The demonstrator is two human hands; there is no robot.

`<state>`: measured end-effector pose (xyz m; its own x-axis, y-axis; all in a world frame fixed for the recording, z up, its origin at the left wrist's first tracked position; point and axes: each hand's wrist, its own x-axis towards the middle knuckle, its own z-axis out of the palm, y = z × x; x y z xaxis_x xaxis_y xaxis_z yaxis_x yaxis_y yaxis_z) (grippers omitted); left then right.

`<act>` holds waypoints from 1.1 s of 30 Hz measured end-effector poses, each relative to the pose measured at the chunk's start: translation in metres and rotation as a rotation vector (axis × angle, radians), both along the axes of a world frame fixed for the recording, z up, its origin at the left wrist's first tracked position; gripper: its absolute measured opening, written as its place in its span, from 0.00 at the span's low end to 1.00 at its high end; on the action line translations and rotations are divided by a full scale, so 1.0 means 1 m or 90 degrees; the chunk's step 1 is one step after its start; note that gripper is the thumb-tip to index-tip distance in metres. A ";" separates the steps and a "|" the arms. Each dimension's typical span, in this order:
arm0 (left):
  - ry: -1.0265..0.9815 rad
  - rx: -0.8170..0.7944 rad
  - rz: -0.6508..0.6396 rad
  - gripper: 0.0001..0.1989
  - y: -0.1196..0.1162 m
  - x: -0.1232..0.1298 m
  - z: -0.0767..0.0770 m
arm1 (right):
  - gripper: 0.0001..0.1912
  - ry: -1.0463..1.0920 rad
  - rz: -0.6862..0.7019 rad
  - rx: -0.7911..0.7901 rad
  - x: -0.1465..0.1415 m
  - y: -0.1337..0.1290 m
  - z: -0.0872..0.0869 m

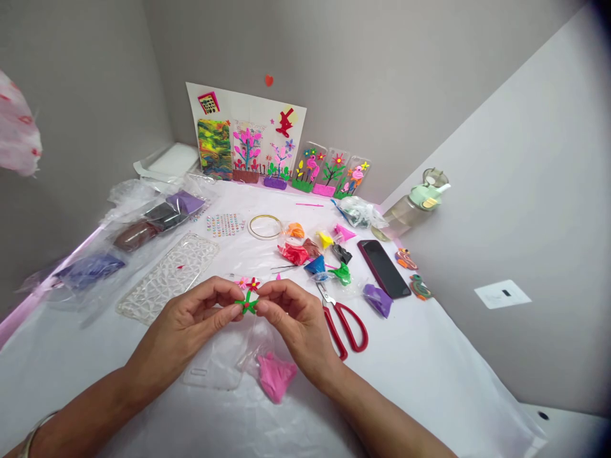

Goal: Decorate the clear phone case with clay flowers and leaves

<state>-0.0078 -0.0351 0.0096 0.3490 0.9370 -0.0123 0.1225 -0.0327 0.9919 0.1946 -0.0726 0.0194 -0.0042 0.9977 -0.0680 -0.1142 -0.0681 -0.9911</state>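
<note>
My left hand [193, 315] and my right hand [298, 321] meet in front of me, each pinching one side of a small green clay flower [247, 305] with a red centre. Beneath them a clear phone case [212, 372] lies on the table, partly hidden by my hands. Just beyond my fingertips show a pink flower [241, 283] and a red flower [252, 284]. A bag of pink clay [275, 378] rests below my right wrist. Red-handled scissors [351, 327] lie right beside my right hand.
Several bags of coloured clay, one red [293, 254], lie beyond my right hand near a phone [384, 268]. A textured clear panel [172, 273] is at left, by bagged clay [136, 235]. Decorated cases [310, 166] lean on the wall; a bottle [410, 207] stands right.
</note>
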 end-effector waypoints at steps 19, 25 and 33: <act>0.021 0.020 -0.021 0.09 0.000 0.000 -0.003 | 0.12 -0.003 0.023 -0.020 0.000 0.002 -0.004; 0.089 0.051 -0.019 0.11 0.004 -0.004 0.000 | 0.13 0.012 0.012 -0.024 0.001 0.003 -0.004; 0.286 0.242 0.060 0.19 0.034 -0.034 -0.023 | 0.14 0.001 0.013 0.002 0.006 0.006 -0.005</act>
